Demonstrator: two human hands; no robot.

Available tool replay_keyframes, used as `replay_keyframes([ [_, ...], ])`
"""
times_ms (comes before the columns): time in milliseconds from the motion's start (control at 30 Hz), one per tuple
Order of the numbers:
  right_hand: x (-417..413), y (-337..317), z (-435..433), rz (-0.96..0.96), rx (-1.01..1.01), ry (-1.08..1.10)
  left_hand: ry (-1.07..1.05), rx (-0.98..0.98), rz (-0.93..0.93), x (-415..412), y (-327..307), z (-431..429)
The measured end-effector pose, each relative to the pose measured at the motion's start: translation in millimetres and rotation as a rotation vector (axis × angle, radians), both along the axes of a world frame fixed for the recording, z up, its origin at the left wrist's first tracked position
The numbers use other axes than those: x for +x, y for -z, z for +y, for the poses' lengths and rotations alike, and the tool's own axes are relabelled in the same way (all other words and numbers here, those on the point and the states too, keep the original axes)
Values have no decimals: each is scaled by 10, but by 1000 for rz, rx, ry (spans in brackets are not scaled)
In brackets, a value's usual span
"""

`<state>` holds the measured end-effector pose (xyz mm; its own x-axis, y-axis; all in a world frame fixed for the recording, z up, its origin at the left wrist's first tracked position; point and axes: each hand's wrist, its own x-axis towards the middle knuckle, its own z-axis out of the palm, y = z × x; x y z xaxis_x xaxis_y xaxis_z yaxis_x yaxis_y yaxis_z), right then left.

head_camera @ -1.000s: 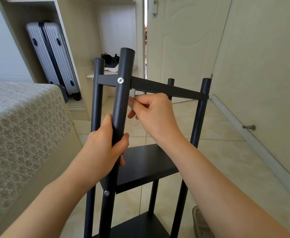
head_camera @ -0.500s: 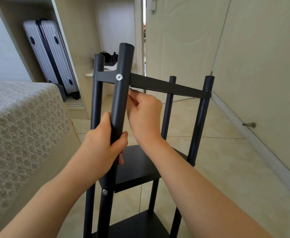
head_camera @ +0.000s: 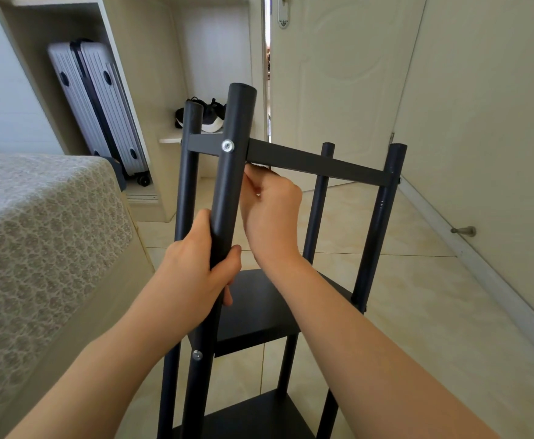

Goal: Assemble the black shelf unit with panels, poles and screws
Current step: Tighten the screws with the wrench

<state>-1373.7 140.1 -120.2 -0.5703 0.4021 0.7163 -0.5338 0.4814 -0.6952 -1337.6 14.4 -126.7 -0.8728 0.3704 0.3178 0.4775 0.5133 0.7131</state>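
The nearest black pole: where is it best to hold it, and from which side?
Grip the pole on its bare shaft between top screw and middle panel, from the left: it is round, and top panel and right hand occupy its right side.

A left hand [head_camera: 196, 270] grips the nearest black pole [head_camera: 229, 185] of an upright shelf unit [head_camera: 376, 236]. Just right of it, the right hand [head_camera: 270, 210] curls its fingers [head_camera: 257, 182] against the underside of the top panel [head_camera: 316, 161]. A silver screw [head_camera: 227, 146] sits in the pole above both hands; a lower panel [head_camera: 259, 308] lies below them.
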Motion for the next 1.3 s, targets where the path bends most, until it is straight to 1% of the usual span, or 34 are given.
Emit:
replay_keyframes([
  [167,102,-24,68,-64,88,-39,7,9,-10,6,-7,3],
  [533,335,-71,263,-228,127,-157,11,22,-11,16,-12,-19],
  [667,404,-140,279,-213,136,-178,13,22,-25,23,-17,-20],
  [933,394,-192,257,-210,132,-131,-4,0,-21,31,-18,-9],
  [1133,334,-169,235,-239,134,-131,7,-2,-21,23,-26,-2],
  [1300,238,-101,157,-144,105,-52,4,15,-22,20,-31,-5],
])
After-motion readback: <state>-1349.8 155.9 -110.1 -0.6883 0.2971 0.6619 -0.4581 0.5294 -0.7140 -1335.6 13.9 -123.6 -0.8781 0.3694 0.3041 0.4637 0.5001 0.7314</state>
